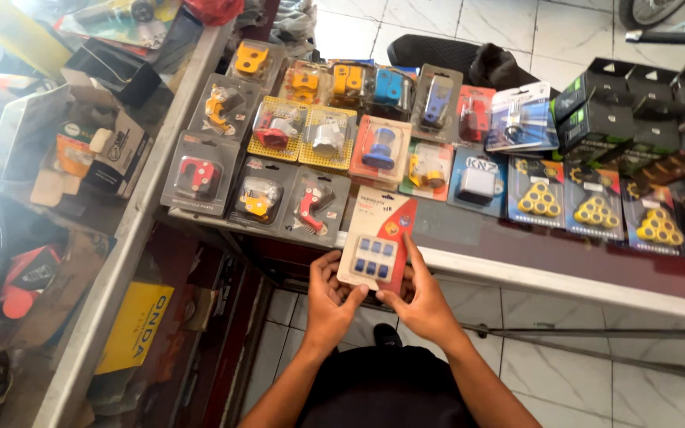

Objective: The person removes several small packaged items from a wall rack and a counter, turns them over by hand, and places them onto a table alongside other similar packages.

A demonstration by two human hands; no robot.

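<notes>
- Holding one blister pack (376, 242) between both hands, a person stands at the near edge of a display surface (517, 246).
- The left hand (331, 297) grips the pack's lower left corner, thumb on its front.
- The right hand (420, 299) grips the lower right side, thumb on the front and one finger up along the right edge.
- The pack is red and white, with six small blue rollers under clear plastic. Its long axis runs away from the person, tilted slightly right, and its top end overlaps the surface's edge.
- Both hands sit equally close to the pack, one on each side of its lower end.
- Just beyond its top lie rows of other packs: red and yellow parts (313, 204) ahead to the left, yellow rollers (537, 195) farther right.
- Black boxes (606, 119) stand at the far right.
</notes>
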